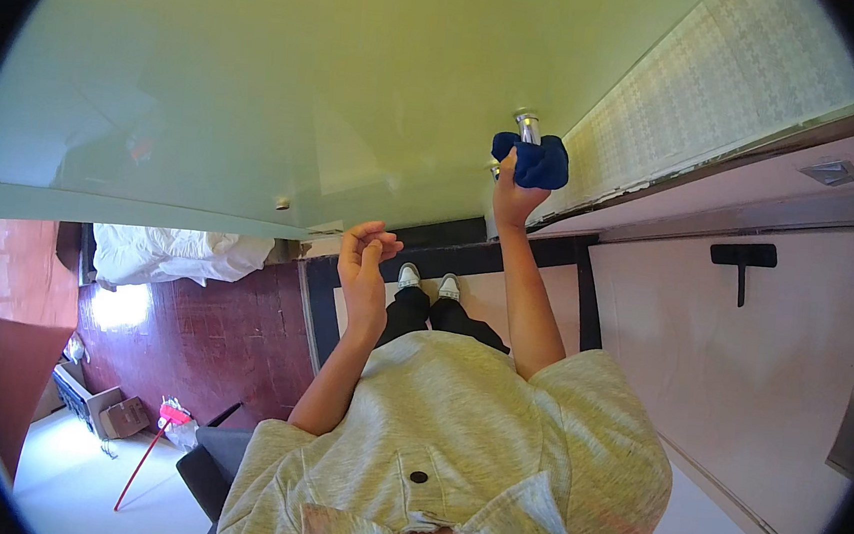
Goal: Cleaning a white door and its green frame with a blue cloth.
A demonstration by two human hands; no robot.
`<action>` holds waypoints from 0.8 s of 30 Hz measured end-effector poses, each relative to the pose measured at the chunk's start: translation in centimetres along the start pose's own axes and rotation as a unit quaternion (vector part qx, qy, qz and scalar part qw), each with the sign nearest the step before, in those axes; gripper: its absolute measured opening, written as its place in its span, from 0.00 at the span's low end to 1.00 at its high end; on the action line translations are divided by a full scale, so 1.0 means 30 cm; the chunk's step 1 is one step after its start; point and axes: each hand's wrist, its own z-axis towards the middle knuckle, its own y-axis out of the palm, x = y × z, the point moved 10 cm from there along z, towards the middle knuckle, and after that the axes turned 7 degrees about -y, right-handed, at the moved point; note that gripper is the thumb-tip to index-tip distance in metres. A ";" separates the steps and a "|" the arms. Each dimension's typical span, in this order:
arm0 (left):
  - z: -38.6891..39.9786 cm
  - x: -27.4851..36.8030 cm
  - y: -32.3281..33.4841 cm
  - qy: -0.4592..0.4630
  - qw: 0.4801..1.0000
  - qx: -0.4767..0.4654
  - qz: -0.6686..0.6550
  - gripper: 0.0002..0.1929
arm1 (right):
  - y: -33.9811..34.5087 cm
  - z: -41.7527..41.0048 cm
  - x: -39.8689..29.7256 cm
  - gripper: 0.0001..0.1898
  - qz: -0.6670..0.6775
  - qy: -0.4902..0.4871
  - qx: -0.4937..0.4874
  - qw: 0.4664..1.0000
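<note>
My right hand [521, 199] is closed on a dark blue cloth [543, 163] and presses it around a chrome door handle [528, 127]. The handle sits on a glossy pale green door [260, 88] that spans the upper part of the view. Part of a second small metal fitting [494, 172] shows just left of the cloth. My left hand [369, 251] is raised in front of me with its fingers loosely bent and holds nothing. A small round knob [282, 204] on the door is to the left of it.
A squeegee-shaped black tool [744, 256] lies at the right on a pale surface. White bedding [180, 255] is at the left. Farther down are a red-handled broom [144, 463], a cardboard box [125, 418] and a dark chair [212, 468]. A dark-edged threshold [444, 242] runs near my shoes.
</note>
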 end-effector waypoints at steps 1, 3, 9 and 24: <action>-0.003 -0.006 0.005 -0.003 1.000 -0.005 0.001 0.10 | -0.013 0.012 -0.013 0.07 0.004 0.002 0.028 1.000; -0.016 -0.020 0.019 -0.009 1.000 -0.010 0.011 0.10 | -0.026 0.008 -0.011 0.10 0.009 0.005 0.059 0.998; -0.042 -0.027 0.047 -0.024 0.999 -0.021 0.022 0.09 | -0.004 -0.094 0.041 0.09 -0.038 -0.017 0.025 0.999; 0.018 -0.299 0.327 -0.007 0.943 -0.219 0.251 0.18 | -0.217 -0.486 0.181 0.22 0.115 0.395 -0.187 0.892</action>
